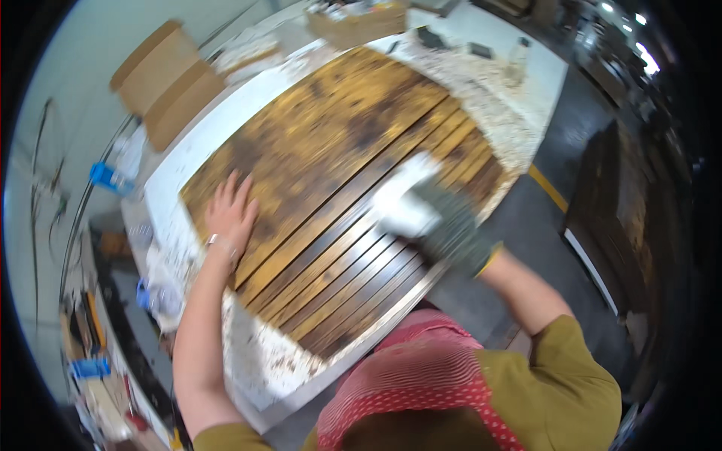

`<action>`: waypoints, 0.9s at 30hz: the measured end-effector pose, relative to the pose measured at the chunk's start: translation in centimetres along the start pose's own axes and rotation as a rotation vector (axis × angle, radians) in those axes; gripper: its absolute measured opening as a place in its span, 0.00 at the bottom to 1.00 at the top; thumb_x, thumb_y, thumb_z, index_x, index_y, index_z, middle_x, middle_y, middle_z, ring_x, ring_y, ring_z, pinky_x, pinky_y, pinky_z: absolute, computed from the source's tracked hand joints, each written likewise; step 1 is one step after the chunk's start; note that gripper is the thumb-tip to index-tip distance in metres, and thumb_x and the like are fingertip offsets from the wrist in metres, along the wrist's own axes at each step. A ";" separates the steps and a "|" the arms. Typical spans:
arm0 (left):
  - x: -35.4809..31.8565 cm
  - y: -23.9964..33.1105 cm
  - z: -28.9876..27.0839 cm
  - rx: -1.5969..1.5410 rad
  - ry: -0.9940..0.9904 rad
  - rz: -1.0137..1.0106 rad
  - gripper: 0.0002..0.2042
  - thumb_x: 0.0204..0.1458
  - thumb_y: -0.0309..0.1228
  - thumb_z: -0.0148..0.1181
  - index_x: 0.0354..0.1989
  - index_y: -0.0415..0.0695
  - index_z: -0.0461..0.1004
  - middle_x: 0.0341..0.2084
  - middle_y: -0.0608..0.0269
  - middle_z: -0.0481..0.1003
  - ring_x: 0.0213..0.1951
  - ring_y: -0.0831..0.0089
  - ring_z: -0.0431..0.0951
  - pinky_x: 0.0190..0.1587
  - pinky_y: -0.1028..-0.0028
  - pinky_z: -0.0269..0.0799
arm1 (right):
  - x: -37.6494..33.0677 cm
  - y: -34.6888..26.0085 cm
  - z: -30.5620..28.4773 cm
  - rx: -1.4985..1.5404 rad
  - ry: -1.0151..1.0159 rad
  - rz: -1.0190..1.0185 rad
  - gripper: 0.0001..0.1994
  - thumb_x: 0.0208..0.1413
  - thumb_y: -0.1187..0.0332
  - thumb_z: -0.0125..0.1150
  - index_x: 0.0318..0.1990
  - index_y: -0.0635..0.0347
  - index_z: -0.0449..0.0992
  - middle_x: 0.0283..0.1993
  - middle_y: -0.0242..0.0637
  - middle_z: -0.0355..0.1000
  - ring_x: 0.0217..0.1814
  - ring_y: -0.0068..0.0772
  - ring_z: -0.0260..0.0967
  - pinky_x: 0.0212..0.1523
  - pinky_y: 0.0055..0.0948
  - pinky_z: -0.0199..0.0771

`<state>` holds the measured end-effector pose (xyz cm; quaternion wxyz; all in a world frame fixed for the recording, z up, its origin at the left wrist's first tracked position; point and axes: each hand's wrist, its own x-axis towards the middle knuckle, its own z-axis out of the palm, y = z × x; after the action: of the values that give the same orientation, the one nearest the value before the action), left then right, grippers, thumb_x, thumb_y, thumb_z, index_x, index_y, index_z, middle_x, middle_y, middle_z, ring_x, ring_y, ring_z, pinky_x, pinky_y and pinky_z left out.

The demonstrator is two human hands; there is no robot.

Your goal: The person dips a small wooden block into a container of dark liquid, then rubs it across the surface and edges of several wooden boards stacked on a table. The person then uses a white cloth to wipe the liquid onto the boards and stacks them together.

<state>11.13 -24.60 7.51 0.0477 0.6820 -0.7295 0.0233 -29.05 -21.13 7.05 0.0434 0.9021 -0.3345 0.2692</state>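
Left hand (232, 214) down flat, bare, fingers spread and released on the left edge of the wooden panel (301, 150), which lies across the white table (549, 71)! Gloved right hand (455, 233), blurred, fingers grasping a white cloth (402, 199) at the panel's grooved side. An open cardboard box (180, 101) sits beyond, far left.

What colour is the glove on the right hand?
The glove is dark grey-green with a yellow wrist edge, best seen in the head view.
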 end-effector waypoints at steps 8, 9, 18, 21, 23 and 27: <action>0.2 0.9 0.2 0.022 -0.006 -0.021 0.26 0.58 0.52 0.37 0.65 0.64 0.55 0.67 0.62 0.49 0.67 0.60 0.49 0.65 0.53 0.44 | 4.4 -14.2 4.8 0.329 -0.276 0.165 0.18 0.45 0.75 0.53 0.47 0.70 0.69 0.40 0.48 0.70 0.42 0.45 0.68 0.44 0.41 0.67; 0.6 1.4 -0.1 0.014 -0.002 -0.015 0.26 0.58 0.53 0.37 0.65 0.64 0.55 0.67 0.62 0.49 0.67 0.60 0.49 0.65 0.53 0.44 | 4.2 -18.3 7.1 0.216 -0.140 -0.027 0.16 0.43 0.73 0.55 0.42 0.69 0.69 0.34 0.46 0.69 0.35 0.41 0.69 0.36 0.41 0.68; 0.3 1.0 -0.2 -0.023 -0.017 -0.043 0.26 0.59 0.53 0.35 0.66 0.64 0.54 0.68 0.63 0.48 0.68 0.60 0.47 0.66 0.54 0.42 | 6.1 -17.9 3.3 0.642 -0.289 -0.134 0.16 0.41 0.64 0.64 0.39 0.56 0.73 0.34 0.38 0.72 0.39 0.40 0.72 0.39 0.43 0.73; 0.8 1.6 -0.6 -0.011 -0.035 -0.042 0.26 0.59 0.53 0.35 0.66 0.64 0.54 0.68 0.63 0.48 0.68 0.60 0.47 0.67 0.54 0.41 | -0.8 -3.5 3.6 0.350 -0.049 0.105 0.21 0.37 0.63 0.67 0.42 0.56 0.74 0.41 0.43 0.73 0.42 0.46 0.72 0.40 0.41 0.73; 0.7 1.4 -0.5 -0.019 -0.023 -0.035 0.26 0.58 0.53 0.36 0.66 0.64 0.54 0.68 0.64 0.48 0.68 0.60 0.47 0.66 0.53 0.42 | -1.0 0.7 -0.2 -0.068 -0.321 0.150 0.15 0.43 0.68 0.64 0.41 0.58 0.73 0.39 0.44 0.73 0.38 0.41 0.72 0.38 0.39 0.73; 0.2 0.0 0.2 0.022 -0.012 -0.052 0.25 0.58 0.52 0.39 0.65 0.65 0.55 0.67 0.64 0.50 0.67 0.60 0.49 0.65 0.52 0.44 | -1.0 3.4 0.4 0.363 0.179 0.326 0.12 0.61 0.70 0.42 0.48 0.61 0.71 0.43 0.36 0.72 0.47 0.28 0.70 0.50 0.32 0.69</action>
<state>11.09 -24.86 7.37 0.0362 0.7013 -0.7115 0.0262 -31.62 -23.28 5.89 -0.1338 0.8018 -0.4167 0.4070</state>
